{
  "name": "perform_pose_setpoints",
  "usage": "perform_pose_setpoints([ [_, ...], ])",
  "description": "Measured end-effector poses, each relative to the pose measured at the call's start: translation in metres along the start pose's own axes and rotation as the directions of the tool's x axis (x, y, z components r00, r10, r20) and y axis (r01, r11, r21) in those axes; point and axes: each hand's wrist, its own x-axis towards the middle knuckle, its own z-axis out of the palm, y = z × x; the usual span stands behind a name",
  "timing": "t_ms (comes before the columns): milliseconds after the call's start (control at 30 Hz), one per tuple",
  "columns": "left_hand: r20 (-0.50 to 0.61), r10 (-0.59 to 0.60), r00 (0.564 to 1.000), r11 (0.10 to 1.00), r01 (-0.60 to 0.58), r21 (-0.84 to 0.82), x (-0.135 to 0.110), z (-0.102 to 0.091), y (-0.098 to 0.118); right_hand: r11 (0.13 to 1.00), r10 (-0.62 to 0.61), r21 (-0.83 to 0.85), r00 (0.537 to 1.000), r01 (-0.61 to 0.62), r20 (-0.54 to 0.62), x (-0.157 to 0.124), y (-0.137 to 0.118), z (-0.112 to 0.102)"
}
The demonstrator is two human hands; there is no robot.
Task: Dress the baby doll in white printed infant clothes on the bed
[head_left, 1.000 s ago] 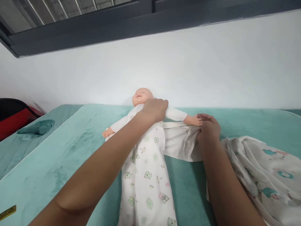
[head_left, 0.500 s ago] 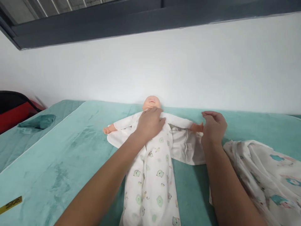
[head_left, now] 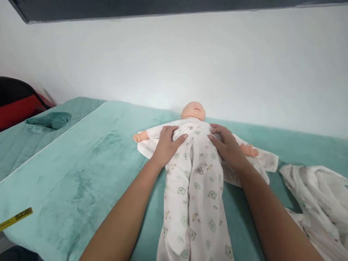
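Note:
A baby doll (head_left: pixel 193 111) lies on its back, its head by the wall. Printed white baby trousers (head_left: pixel 201 195) cover its legs and reach up to its chest. My left hand (head_left: pixel 169 144) rests against the left side of its torso, thumb apart from the fingers. On the other side, my right hand (head_left: pixel 225 145) lies on the torso edge with its fingers spread. A white baby top (head_left: pixel 157 131) spreads out under both doll arms, and part of it extends past the doll's hand on the right.
A crumpled printed white cloth (head_left: pixel 320 192) lies at the right on the green bed cover (head_left: pixel 89 181). At the left are a yellow strip (head_left: pixel 19 218), a folded green cloth (head_left: pixel 50 121) and a red and black bag (head_left: pixel 19 105). The white wall (head_left: pixel 163 61) stands behind.
My left hand has moved from the doll's chest to its left side. My right hand has left the doll's outstretched hand for its torso. The trousers now cover more of the chest.

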Motion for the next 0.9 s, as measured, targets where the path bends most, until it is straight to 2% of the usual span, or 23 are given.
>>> perform_pose_setpoints([
  [133, 0.008, -0.002, 1.000, 0.999, 0.002, 0.036, 0.002, 0.000, -0.002, 1.000, -0.014, 0.001, 1.000, 0.014, 0.003, 0.001, 0.001, 0.000],
  [233, 0.002, 0.011, 1.000, 0.997, -0.011, 0.081, 0.002, -0.001, -0.001, 0.999, 0.027, 0.039, 0.999, -0.026, -0.046, 0.000, 0.000, 0.002],
  [333, 0.029, 0.056, 0.998, 0.995, -0.058, 0.075, 0.000, -0.003, 0.000, 0.963, 0.124, 0.255, 0.984, -0.087, -0.131, -0.003, -0.001, 0.001],
  [400, 0.043, 0.068, 0.997, 0.996, -0.070, 0.047, -0.002, -0.003, 0.000, 0.893, 0.165, 0.443, 0.972, -0.076, -0.166, -0.007, -0.001, -0.001],
  [467, 0.032, 0.068, 0.997, 0.997, -0.069, 0.019, -0.004, -0.002, -0.001, 0.816, 0.192, 0.575, 0.966, -0.060, -0.172, -0.011, -0.002, -0.003],
  [533, 0.011, 0.060, 0.998, 0.998, -0.060, -0.003, -0.005, 0.000, -0.002, 0.774, 0.226, 0.627, 0.964, -0.088, -0.143, -0.016, -0.003, -0.005],
  [600, 0.008, 0.044, 0.999, 0.999, -0.044, -0.022, -0.005, 0.001, -0.002, 0.798, 0.248, 0.585, 0.963, -0.145, -0.101, -0.022, -0.003, -0.006],
  [667, 0.043, 0.030, 0.999, 0.999, -0.029, -0.037, -0.006, -0.003, -0.002, 0.879, 0.236, 0.441, 0.969, -0.183, -0.068, -0.028, -0.002, -0.007],
  [767, 0.178, 0.025, 0.984, 0.998, -0.013, -0.065, -0.012, -0.015, -0.001, 0.962, 0.187, 0.194, 0.981, -0.192, 0.043, -0.037, -0.001, -0.014],
  [900, 0.384, -0.047, 0.922, 0.995, 0.075, -0.059, -0.033, -0.037, -0.002, 0.982, 0.157, 0.060, 0.949, -0.179, 0.275, -0.054, -0.005, -0.026],
])
